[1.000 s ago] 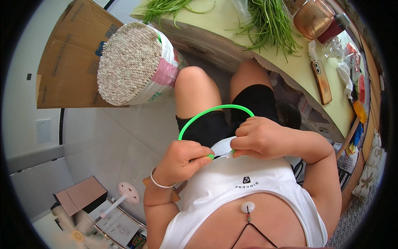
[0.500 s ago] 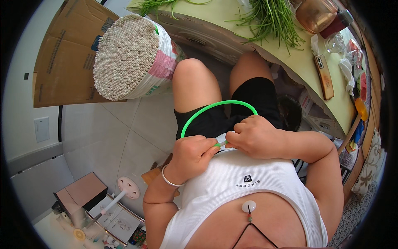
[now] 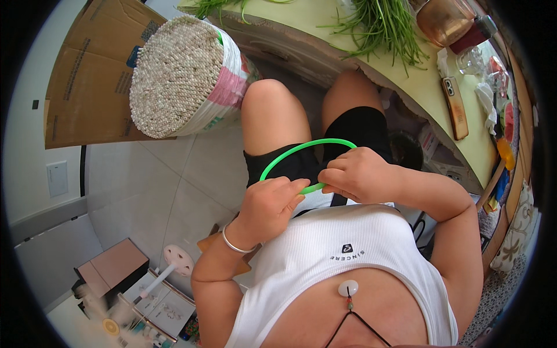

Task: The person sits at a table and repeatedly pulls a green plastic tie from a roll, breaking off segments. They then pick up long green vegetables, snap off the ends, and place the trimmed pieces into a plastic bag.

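Observation:
A bright green flexible tube [image 3: 333, 140], bent into a loop, is held over my lap. My left hand [image 3: 270, 200] pinches it near the front, thumb and fingers closed around it. Beside it, my right hand [image 3: 357, 174] grips the same tube with curled fingers. A short green stretch shows between the two hands, running without a visible gap. The far side of the loop arches above my black shorts [image 3: 360, 130]. Parts of the tube under my fingers are hidden.
To my left stands a wrapped bundle [image 3: 174, 75] of densely packed pale rods, against a cardboard sheet [image 3: 87, 75]. Ahead, a yellow-green tabletop [image 3: 301, 20] bears green stalks [image 3: 386, 29], a phone [image 3: 455, 107] and an amber jar [image 3: 444, 23]. A pinkish box [image 3: 113, 264] is at lower left.
A greyish connector piece showed between the tube's ends before; now only green shows there, the ends brought together. Both hands have risen slightly away from my body.

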Demonstrator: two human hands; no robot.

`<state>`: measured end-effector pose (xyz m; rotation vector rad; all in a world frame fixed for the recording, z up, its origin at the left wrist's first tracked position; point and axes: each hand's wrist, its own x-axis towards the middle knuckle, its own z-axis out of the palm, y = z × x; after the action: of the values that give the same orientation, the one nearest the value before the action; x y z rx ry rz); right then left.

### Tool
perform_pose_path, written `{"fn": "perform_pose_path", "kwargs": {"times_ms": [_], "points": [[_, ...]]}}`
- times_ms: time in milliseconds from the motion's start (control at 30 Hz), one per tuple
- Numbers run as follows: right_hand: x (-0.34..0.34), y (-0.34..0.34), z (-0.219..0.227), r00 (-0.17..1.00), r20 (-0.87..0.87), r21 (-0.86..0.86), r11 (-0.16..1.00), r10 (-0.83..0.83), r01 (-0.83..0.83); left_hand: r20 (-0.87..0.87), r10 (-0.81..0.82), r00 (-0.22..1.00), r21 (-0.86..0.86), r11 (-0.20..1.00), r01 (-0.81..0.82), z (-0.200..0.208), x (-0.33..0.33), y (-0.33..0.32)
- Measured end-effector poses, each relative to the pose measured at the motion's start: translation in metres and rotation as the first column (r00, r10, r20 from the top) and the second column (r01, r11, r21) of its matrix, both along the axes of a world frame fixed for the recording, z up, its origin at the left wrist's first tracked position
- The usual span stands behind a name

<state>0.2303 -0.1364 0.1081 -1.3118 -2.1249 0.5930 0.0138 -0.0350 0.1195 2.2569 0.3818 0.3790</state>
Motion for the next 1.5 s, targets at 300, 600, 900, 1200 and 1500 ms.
{"fn": "perform_pose_path", "kwargs": {"times_ms": [300, 600, 900, 1200, 1500], "points": [[-0.007, 0.006, 0.004, 0.996, 0.055, -0.076, 0.995, 0.064, -0.060, 0.063, 0.004, 0.998, 0.034, 0.999, -0.006, -0.010, 0.003, -0.005], [0.030, 0.139, -0.014, 0.615, -0.710, -0.098, 0.912, -0.344, 0.398, 0.415, 0.371, 0.831, 0.544, 0.631, -0.553, 0.101, -0.046, 0.103], [-0.004, 0.300, -0.043, 0.705, -0.361, -0.021, 0.761, -0.611, 0.648, 0.680, 0.555, 0.479, 0.730, -0.450, -0.515, 0.283, -0.172, 0.347], [0.001, 0.316, -0.056, 0.671, -0.158, -0.050, 0.684, -0.725, 0.727, 0.278, 0.570, 0.773, 0.301, 0.713, -0.633, 0.099, -0.066, 0.205], [0.005, 0.316, -0.064, 0.729, -0.432, -0.082, 0.828, -0.532, 0.555, 0.169, 0.609, 0.775, 0.459, 0.647, -0.609, -0.042, -0.002, 0.142]]}}
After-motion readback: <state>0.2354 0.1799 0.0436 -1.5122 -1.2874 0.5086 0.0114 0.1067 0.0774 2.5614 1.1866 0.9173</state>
